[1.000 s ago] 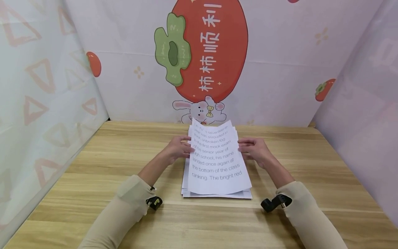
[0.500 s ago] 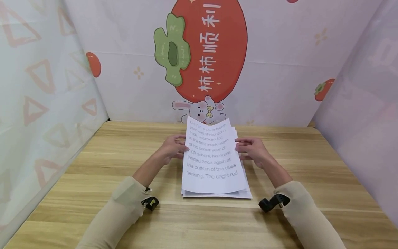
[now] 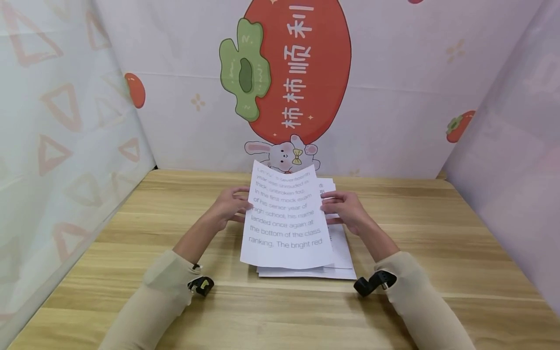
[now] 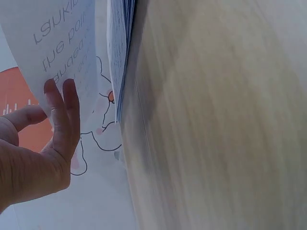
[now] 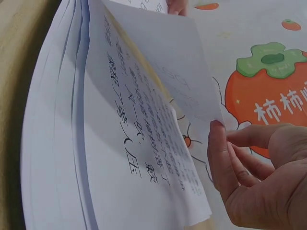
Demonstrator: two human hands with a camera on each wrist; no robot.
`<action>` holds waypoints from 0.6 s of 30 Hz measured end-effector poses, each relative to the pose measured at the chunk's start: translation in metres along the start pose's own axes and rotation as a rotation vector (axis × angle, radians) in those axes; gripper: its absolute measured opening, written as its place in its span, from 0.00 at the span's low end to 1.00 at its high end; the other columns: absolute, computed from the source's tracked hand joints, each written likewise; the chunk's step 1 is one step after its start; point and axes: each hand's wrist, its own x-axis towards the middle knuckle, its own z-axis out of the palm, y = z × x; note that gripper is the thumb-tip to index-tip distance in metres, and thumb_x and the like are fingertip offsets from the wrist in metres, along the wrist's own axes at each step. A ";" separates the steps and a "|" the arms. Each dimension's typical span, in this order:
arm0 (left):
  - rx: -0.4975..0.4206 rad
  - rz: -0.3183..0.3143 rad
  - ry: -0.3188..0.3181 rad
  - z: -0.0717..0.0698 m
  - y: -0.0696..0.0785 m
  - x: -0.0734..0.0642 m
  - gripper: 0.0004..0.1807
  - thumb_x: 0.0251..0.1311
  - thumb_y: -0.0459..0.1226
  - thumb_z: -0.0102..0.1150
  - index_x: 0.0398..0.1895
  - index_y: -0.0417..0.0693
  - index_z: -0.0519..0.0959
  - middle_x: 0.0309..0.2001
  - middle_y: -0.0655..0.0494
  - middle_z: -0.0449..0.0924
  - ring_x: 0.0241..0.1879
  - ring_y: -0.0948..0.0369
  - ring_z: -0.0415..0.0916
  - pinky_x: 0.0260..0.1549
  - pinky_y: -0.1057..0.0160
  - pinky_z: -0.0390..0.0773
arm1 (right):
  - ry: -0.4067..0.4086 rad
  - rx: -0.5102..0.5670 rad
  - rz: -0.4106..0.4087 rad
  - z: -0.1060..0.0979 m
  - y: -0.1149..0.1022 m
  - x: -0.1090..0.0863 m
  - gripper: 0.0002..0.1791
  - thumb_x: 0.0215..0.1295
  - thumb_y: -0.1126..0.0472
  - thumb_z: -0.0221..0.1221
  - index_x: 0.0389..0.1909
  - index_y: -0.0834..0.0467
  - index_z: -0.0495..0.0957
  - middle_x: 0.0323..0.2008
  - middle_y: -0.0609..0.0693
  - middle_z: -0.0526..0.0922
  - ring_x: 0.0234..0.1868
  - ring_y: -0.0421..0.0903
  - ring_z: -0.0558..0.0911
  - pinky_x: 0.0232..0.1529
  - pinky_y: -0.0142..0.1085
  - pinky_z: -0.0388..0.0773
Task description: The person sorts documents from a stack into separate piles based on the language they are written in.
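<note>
A sheet of paper printed with large English text is held above a stack of paper, tilted and slightly bowed. My left hand pinches its left edge, and my right hand pinches the right edge. In the left wrist view, fingers of the left hand lie against the printed face. From the right wrist, the right hand grips the sheet's edge between thumb and fingers. Handwriting-style Chinese characters show on the top page of the stack. The sheet covers much of the stack from above.
The stack rests on a wooden table. Behind it stands a white backdrop with a big persimmon print and a rabbit. Printed curtains flank the table. A black camera mount sits at the right wrist, another at the left.
Both hands have carried the sheet leftward, off its position over the stack. More of the stack's right side and its Chinese text now shows.
</note>
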 end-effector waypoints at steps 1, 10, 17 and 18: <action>-0.003 0.005 -0.001 -0.002 0.000 -0.001 0.33 0.67 0.22 0.54 0.76 0.41 0.65 0.53 0.39 0.81 0.32 0.58 0.82 0.31 0.62 0.89 | -0.003 0.001 -0.002 0.001 0.000 0.000 0.26 0.71 0.71 0.61 0.69 0.65 0.73 0.50 0.58 0.83 0.40 0.44 0.86 0.40 0.39 0.90; 0.017 0.012 0.004 -0.018 -0.002 -0.004 0.32 0.68 0.23 0.52 0.76 0.41 0.64 0.47 0.44 0.80 0.32 0.58 0.83 0.31 0.63 0.89 | -0.026 -0.010 -0.005 0.012 -0.003 0.007 0.28 0.70 0.71 0.62 0.71 0.62 0.72 0.51 0.58 0.81 0.42 0.47 0.85 0.41 0.41 0.90; 0.040 0.010 0.010 -0.032 -0.005 -0.003 0.33 0.69 0.23 0.50 0.78 0.41 0.61 0.49 0.41 0.80 0.34 0.58 0.83 0.34 0.62 0.89 | -0.055 0.000 -0.003 0.022 -0.003 0.014 0.31 0.68 0.72 0.63 0.72 0.59 0.71 0.46 0.54 0.81 0.41 0.47 0.85 0.39 0.40 0.90; 0.045 0.010 0.012 -0.034 -0.006 -0.003 0.34 0.69 0.23 0.50 0.78 0.41 0.61 0.50 0.41 0.80 0.34 0.58 0.83 0.34 0.62 0.89 | -0.062 0.004 -0.005 0.024 -0.003 0.015 0.31 0.68 0.72 0.63 0.72 0.59 0.71 0.44 0.54 0.81 0.41 0.47 0.85 0.38 0.40 0.90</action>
